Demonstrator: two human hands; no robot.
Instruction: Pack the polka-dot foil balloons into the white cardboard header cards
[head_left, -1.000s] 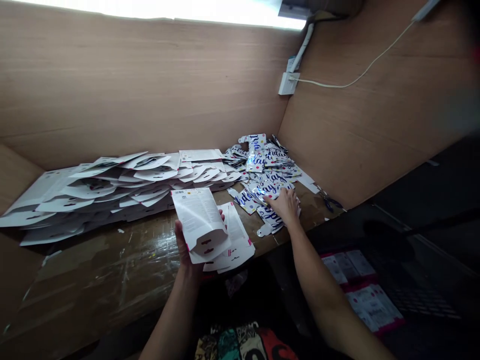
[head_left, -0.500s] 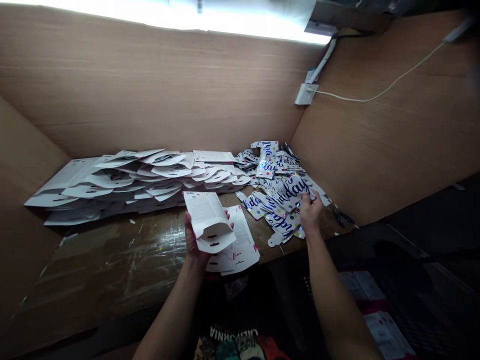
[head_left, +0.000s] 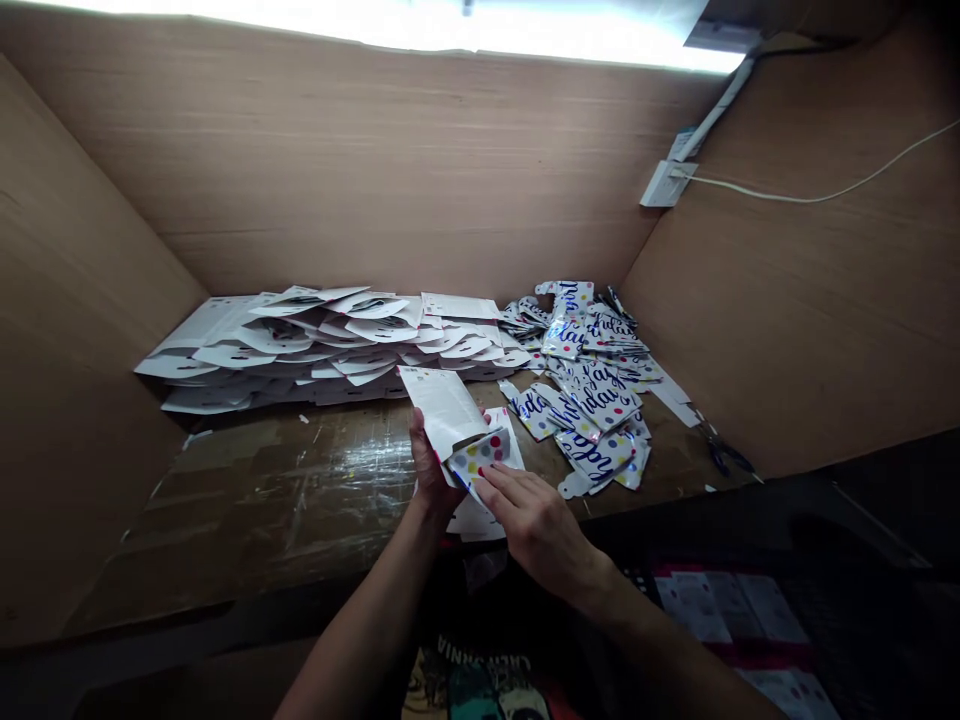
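White card packet (head_left: pixel 442 410): a folded, printed backing card, held tilted just above the table (head_left: pixel 247 500), with its lower end meeting the foil; it looks light and fairly stiff, though its thin flap may bend easily, so the flat printed face seems the safest place to hold
Polka-dot foil (head_left: pixel 480 452): a folded piece of thin metallic film with coloured dots, lying against the packet's lower end; it looks very light, soft, slippery and easily creased, so flat finger pads along its folded edge would likely suit it best
Left hand (head_left: pixel 429 470): its grip is closed on the packet, with the fingers behind the card and around its edge
Right hand (head_left: pixel 536 530): its fingers (head_left: pixel 517 500) lie along the foil and touch it; the thumb is hidden, so I cannot tell whether this grip pinches or only presses
Table: brown cardboard top, shiny with tape
Nearby: a fanned pile of white card packets (head_left: pixel 360 340) lies toward the back, with a heap of blue-lettered foil pieces (head_left: pixel 596 420) to its right and dark-handled scissors (head_left: pixel 720 450) near the right corner
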